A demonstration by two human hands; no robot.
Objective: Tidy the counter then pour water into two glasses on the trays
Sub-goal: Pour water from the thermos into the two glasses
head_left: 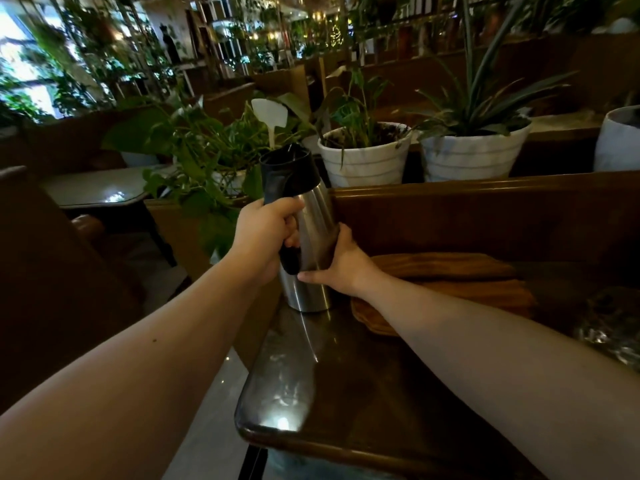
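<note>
No brand, label or writing is showing legibly on the steel jug (pixel 313 237). The left hand (pixel 265 237) is clenching its grip around the jug's black handle; the right hand (pixel 343 263) is grasping the jug's steel body from the right. The jug is standing at the far left corner of the glossy dark tabletop (pixel 346 382), touching it, just beside stacked wooden trays (pixel 450 282). White plant pots (pixel 363 157) are lining a ledge behind, in a dim, plant-filled room.
</note>
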